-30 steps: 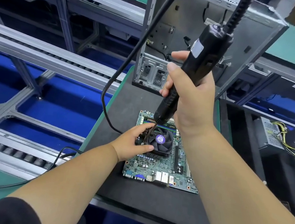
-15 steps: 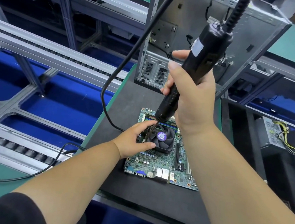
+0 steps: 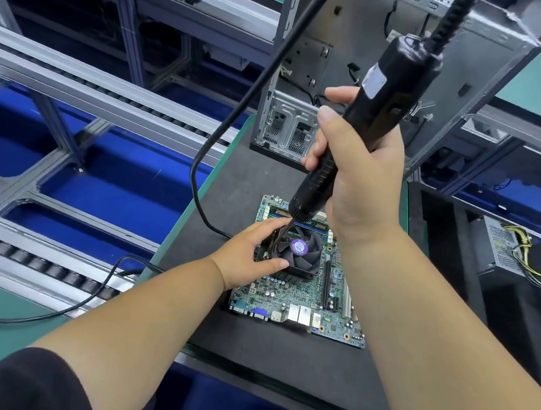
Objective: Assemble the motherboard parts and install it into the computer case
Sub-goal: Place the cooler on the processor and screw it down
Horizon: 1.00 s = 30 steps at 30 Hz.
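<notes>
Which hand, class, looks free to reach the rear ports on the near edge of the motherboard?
Probably neither. The left hand steadies the cooler fan and the right hand holds the electric screwdriver. The ports lie uncovered just below the left wrist, so that hand could reach them once it lets go.

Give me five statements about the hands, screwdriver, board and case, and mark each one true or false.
1. The right hand grips the electric screwdriver. True.
2. The motherboard already sits inside the case. False: it lies on the black mat, in front of the case.
3. The left hand rests at the cooler fan. True.
4. The screwdriver's bit points at the board's port edge. False: it comes down at the fan's left corner, by the left hand's fingers.
5. A power supply lies to the right of the mat. True.
</notes>
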Tool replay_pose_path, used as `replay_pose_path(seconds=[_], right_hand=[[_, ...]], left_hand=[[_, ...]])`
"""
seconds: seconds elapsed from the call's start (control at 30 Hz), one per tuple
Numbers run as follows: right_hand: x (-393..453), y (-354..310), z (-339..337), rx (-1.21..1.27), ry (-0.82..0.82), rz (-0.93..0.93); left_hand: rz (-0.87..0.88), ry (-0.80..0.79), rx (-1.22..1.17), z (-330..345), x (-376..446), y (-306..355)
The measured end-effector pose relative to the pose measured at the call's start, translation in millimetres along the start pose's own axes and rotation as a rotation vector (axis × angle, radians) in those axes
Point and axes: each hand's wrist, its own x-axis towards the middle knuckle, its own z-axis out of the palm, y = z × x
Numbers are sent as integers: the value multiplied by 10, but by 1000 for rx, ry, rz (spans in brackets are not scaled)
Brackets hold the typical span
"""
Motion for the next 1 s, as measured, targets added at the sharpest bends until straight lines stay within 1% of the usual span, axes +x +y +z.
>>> replay_pose_path(seconds=[0.37, 0.57, 0.73, 0.87, 1.0], right_hand=[[2, 60, 19, 6, -12, -23], [-21, 125, 37, -21, -84, -42], [16, 144, 31, -9, -166, -13], [47, 158, 6, 4, -147, -10], [30, 181, 41, -34, -154, -30]], left_hand=[[10, 40, 17, 60, -26, -12], [6, 59, 64, 79, -18, -41], [-21, 50, 80, 77, -37, -21], [-29, 23, 60, 59, -48, -10], [-98, -11, -3, -1, -14, -35]])
